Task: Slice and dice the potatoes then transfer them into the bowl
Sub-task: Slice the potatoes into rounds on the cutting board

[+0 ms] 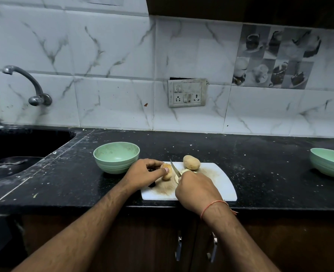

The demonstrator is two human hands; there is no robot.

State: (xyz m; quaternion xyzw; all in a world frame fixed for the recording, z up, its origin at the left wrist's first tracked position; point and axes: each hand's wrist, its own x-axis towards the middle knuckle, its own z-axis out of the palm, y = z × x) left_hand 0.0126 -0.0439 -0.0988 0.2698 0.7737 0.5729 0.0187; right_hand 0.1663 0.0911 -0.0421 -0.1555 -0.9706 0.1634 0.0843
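- Left hand [145, 171]: fingers and thumb curled round a partly cut, tan-skinned potato [167, 172], pinning it to the board; the thumb tip lies against the potato's near side.
- Right hand [194, 188]: fist closed round the handle of a small steel-bladed knife [175, 169]; the handle itself is hidden inside the grip. A thin orange thread band [213, 206] circles this wrist.
- Knife blade: angled up and away from the right hand, tip pointing toward the wall, standing just beside the cut end of the held potato; whether the edge touches it cannot be told.
- White rectangular plastic cutting board [221, 183]: lies at the front edge of the black speckled stone tabletop [260, 163], with brownish smears across its middle.
- Whole oval potato [191, 162]: unpeeled, pale brown, resting on the far part of the board, apart from the held one.
- Pale potato slices [185, 171]: a few pieces on the board between the whole potato and the right hand, partly hidden by the knuckles.
- Mint-green ribbed round bowl [116, 157]: on the tabletop just left of the board; nothing shows inside it.
- Second mint-green bowl [329, 161]: at the right edge of the view, well apart from the board; its contents cannot be seen.
- Sunken black sink [15, 154]: far left, with a curved metal tap [28, 85] on the marbled white tile wall above it.
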